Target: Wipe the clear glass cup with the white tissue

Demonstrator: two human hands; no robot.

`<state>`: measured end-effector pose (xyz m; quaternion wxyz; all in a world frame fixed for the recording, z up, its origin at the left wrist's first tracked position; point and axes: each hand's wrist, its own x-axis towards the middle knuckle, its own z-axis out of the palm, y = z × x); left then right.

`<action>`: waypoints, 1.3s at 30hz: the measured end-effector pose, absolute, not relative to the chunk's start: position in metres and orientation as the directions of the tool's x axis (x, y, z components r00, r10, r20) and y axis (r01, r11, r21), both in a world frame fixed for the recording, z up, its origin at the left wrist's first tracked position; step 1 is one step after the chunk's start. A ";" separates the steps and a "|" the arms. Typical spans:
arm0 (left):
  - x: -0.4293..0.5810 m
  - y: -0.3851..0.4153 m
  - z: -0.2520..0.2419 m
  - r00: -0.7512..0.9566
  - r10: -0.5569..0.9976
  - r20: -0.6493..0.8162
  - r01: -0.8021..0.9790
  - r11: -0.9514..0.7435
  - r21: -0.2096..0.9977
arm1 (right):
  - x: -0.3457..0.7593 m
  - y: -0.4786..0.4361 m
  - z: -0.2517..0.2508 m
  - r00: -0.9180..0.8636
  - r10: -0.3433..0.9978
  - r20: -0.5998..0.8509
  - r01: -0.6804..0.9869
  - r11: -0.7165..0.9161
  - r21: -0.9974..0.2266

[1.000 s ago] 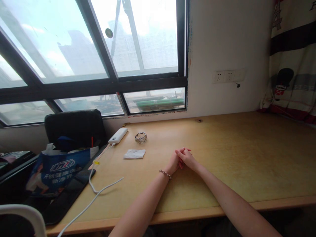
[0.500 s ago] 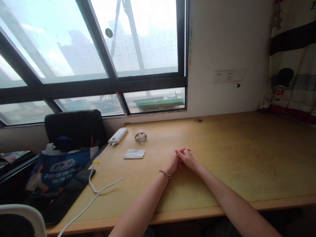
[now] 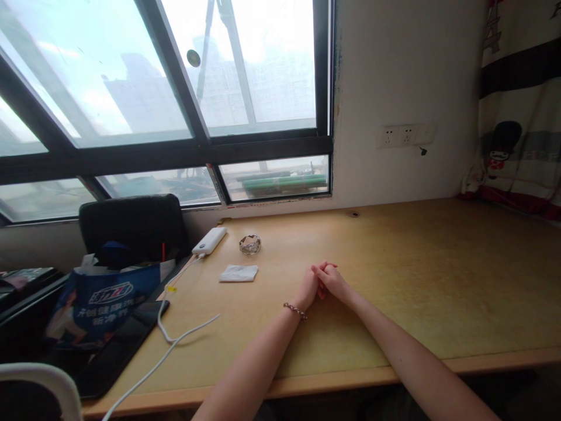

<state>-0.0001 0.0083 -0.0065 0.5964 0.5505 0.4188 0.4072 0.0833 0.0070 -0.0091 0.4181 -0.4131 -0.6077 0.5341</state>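
My left hand [image 3: 309, 285] and my right hand [image 3: 333, 281] are clasped together on the wooden table [image 3: 394, 263]. The fingers of each are wrapped around the other, and some fingers are hidden between them. A braided bracelet [image 3: 295, 310] circles my left wrist. To the left of my hands lies a flat, folded white tissue [image 3: 239, 273]. Behind it stands a small round glassy dish [image 3: 250, 245] with a zigzag rim. Neither hand touches these things.
A white power bank [image 3: 209, 241] sits at the table's left edge, its white cable [image 3: 169, 327] trailing to the front. Beyond that edge are a black chair [image 3: 131, 219], a blue bag [image 3: 109, 298] and a dark flat panel [image 3: 118, 356]. A window and wall sockets [image 3: 398, 135] are behind.
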 end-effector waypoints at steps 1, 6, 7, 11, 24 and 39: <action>-0.002 0.008 -0.005 0.268 0.963 -0.003 0.049 -0.011 0.999 | 0.085 0.009 -0.009 -0.317 0.946 0.066 0.058 0.089 -0.994; -0.026 0.013 0.012 0.036 0.913 0.407 0.581 -0.350 0.735 | 0.100 0.022 -0.005 -0.160 0.985 0.065 -0.006 0.065 -0.998; -0.033 0.016 0.014 -0.002 0.894 0.447 0.705 -0.316 0.635 | 0.103 0.024 -0.003 -0.092 0.995 0.041 -0.036 0.038 -0.999; -0.060 0.030 0.011 -0.256 0.839 0.481 0.936 0.091 0.340 | 0.110 0.029 -0.003 0.085 0.996 -0.039 -0.092 -0.031 -0.995; -0.066 0.037 -0.001 -0.282 0.857 0.432 0.953 0.196 0.232 | 0.106 0.027 -0.005 0.110 0.994 0.005 -0.020 0.007 -1.000; -0.044 0.029 -0.010 0.336 0.861 0.383 0.636 -0.507 0.581 | 0.108 0.029 -0.009 0.149 0.988 0.042 0.017 0.040 -0.999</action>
